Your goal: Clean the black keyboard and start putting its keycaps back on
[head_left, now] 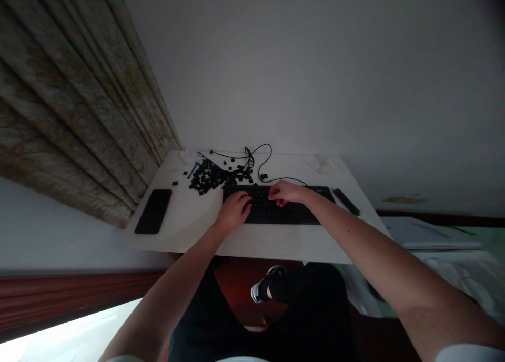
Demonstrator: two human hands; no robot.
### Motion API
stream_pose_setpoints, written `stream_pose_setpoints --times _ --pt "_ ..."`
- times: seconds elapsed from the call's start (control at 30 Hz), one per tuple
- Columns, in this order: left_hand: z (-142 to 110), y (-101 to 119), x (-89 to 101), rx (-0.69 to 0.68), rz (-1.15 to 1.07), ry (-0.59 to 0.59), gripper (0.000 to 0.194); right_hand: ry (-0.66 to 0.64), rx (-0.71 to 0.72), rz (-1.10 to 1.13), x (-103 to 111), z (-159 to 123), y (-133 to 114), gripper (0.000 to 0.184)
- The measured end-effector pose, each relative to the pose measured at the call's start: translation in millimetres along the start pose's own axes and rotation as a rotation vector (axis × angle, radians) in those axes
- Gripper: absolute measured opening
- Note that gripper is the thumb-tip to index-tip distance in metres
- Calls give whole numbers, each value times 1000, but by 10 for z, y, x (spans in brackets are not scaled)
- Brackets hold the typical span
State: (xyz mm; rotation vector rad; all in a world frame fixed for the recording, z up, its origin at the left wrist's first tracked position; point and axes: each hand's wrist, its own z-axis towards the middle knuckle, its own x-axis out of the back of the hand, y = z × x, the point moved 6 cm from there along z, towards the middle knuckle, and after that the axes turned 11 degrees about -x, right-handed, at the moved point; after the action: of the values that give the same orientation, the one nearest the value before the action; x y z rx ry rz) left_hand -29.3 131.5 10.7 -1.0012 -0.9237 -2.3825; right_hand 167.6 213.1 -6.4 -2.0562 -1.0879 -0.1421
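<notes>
A black keyboard (262, 215) lies flat near the front of the white table. My left hand (234, 210) rests over its left end, fingers lying forward on it, thumb apart. Above the middle of the keyboard, my right hand (286, 192) has thumb and fingers closed in a pinch. Whatever is between those fingertips is too small and dark to make out. Part of the key area is hidden under both hands. A heap of loose black keycaps (211, 176) spreads behind and left of the keyboard, with several strays around it.
A black smartphone (153, 211) lies at the table's left. Beside the heap is a small blue tool (193, 169). The keyboard's cable (271, 151) loops near the wall. A dark narrow bar (346, 201) lies right of the keyboard. A patterned curtain (79, 78) hangs along the left.
</notes>
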Motion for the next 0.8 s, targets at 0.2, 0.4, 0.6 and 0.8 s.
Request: stream_pose_setpoints --times 0.2,0.4,0.6,0.8 --pt "199 100 -215 -33 10 -67 26 41 -38 -87 8 6 -58 29" --pt "152 56 -188 -2 10 -62 24 80 6 -185 10 -12 -92 28" --pt "16 -40 -20 38 17 29 23 111 30 -177 13 13 -63 25" --pt "-259 -402 404 245 193 142 27 452 179 -199 -42 -144 47 17"
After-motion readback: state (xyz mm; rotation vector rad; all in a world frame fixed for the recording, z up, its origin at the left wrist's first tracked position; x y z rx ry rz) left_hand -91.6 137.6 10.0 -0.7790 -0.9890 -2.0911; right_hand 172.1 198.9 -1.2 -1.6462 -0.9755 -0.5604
